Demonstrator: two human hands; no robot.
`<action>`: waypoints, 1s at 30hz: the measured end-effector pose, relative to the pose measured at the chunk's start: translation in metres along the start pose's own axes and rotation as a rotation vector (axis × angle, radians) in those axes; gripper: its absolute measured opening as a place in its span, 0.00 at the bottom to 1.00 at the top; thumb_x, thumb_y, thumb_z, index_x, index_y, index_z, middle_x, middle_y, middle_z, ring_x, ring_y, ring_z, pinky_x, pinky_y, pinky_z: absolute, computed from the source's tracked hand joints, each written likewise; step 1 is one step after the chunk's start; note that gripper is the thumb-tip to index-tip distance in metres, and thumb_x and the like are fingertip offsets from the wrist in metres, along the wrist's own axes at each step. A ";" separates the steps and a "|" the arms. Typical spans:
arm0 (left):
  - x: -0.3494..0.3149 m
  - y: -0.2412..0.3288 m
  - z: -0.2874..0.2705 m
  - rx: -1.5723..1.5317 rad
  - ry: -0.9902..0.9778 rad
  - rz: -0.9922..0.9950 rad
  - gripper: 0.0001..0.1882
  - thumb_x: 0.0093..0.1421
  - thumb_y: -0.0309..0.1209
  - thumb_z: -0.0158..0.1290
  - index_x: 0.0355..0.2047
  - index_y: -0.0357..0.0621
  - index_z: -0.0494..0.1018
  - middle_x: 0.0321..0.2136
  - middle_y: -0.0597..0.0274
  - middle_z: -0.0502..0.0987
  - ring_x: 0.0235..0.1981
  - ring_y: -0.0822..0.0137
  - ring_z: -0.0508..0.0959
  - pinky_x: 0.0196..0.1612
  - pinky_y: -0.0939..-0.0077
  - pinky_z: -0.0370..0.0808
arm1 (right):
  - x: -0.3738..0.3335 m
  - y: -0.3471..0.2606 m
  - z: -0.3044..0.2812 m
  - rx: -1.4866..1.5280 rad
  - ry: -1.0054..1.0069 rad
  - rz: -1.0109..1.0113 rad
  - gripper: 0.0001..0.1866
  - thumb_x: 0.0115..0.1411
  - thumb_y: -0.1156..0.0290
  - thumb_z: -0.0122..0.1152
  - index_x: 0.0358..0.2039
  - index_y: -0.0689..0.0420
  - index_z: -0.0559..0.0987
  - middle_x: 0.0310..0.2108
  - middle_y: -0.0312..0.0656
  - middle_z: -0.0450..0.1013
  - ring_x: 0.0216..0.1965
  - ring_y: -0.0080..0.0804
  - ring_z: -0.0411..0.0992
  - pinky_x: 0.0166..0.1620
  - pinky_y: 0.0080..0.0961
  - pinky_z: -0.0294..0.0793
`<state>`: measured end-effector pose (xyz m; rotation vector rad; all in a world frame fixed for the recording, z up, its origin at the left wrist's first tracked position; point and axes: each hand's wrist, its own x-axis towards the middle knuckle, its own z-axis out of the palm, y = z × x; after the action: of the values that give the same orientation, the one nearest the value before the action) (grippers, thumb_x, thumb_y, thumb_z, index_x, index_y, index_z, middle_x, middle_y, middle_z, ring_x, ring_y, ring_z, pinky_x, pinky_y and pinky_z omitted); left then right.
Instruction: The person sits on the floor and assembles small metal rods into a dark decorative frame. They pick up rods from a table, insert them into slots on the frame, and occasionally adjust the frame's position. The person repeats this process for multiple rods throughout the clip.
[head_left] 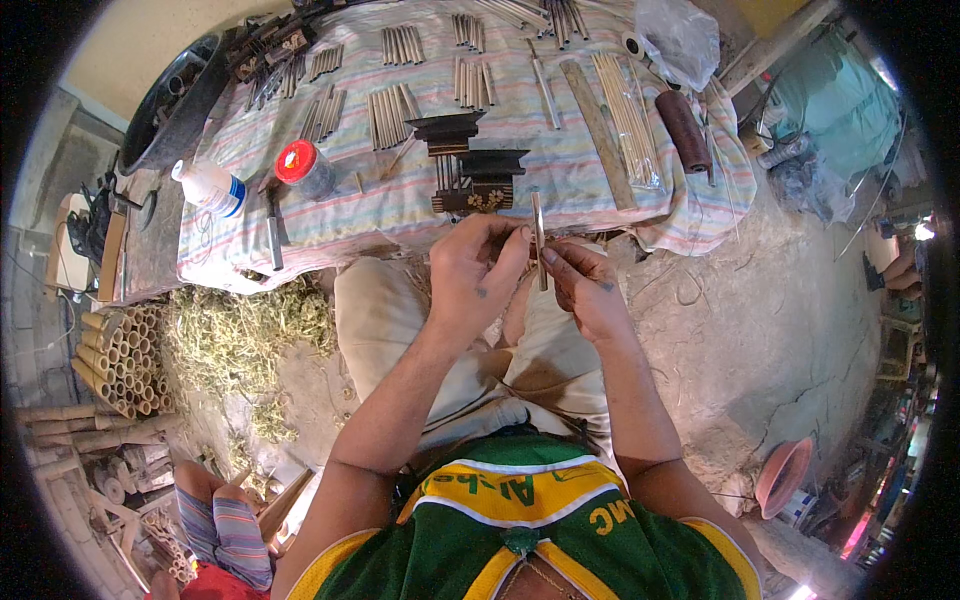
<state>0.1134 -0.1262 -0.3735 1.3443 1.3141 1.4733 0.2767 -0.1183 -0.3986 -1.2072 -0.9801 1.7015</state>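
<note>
My left hand [478,272] and my right hand [583,288] meet above my lap, both pinching a short thin bamboo stick [539,238] held upright between the fingertips. Just beyond them, on a striped cloth [560,175] over a low table, stands a small dark carved wooden piece [478,165] with a flower pattern. Groups of cut bamboo tubes [389,113] lie in rows on the cloth.
A red-lidded jar [304,167], a white bottle [212,187], a wooden ruler [600,135], a bundle of thin sticks [626,115] and a brown roll [683,130] lie on the cloth. Stacked bamboo poles [115,360] and straw sit left. Another person's leg [225,520] shows lower left.
</note>
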 end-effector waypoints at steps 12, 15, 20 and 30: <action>-0.001 -0.004 -0.002 -0.032 -0.005 -0.025 0.07 0.61 0.28 0.56 0.33 0.34 0.75 0.22 0.66 0.76 0.22 0.80 0.75 0.24 0.84 0.72 | 0.000 -0.002 0.004 -0.008 -0.002 0.014 0.12 0.62 0.66 0.60 0.41 0.61 0.80 0.20 0.27 0.69 0.16 0.11 0.54 0.19 0.13 0.50; 0.000 -0.006 -0.002 -0.050 -0.004 -0.022 0.08 0.61 0.28 0.56 0.33 0.34 0.75 0.22 0.66 0.76 0.22 0.80 0.75 0.24 0.84 0.72 | 0.000 -0.002 0.004 -0.016 -0.015 0.026 0.13 0.62 0.65 0.60 0.42 0.60 0.80 0.21 0.27 0.70 0.16 0.11 0.54 0.19 0.13 0.51; 0.000 -0.008 -0.002 -0.048 0.012 -0.051 0.08 0.61 0.28 0.56 0.32 0.34 0.75 0.21 0.67 0.76 0.22 0.79 0.75 0.24 0.84 0.71 | 0.003 0.000 0.001 -0.059 -0.016 -0.010 0.14 0.62 0.63 0.61 0.42 0.60 0.80 0.21 0.27 0.70 0.16 0.11 0.55 0.19 0.13 0.51; 0.003 -0.008 -0.004 0.061 0.009 0.076 0.07 0.60 0.27 0.56 0.31 0.33 0.75 0.20 0.68 0.75 0.21 0.82 0.70 0.23 0.86 0.67 | 0.003 0.002 0.002 -0.034 -0.011 -0.031 0.15 0.61 0.63 0.62 0.43 0.60 0.79 0.22 0.26 0.70 0.18 0.11 0.56 0.19 0.14 0.52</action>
<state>0.1085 -0.1222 -0.3800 1.4426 1.3367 1.5028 0.2738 -0.1168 -0.4007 -1.1996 -1.0335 1.6754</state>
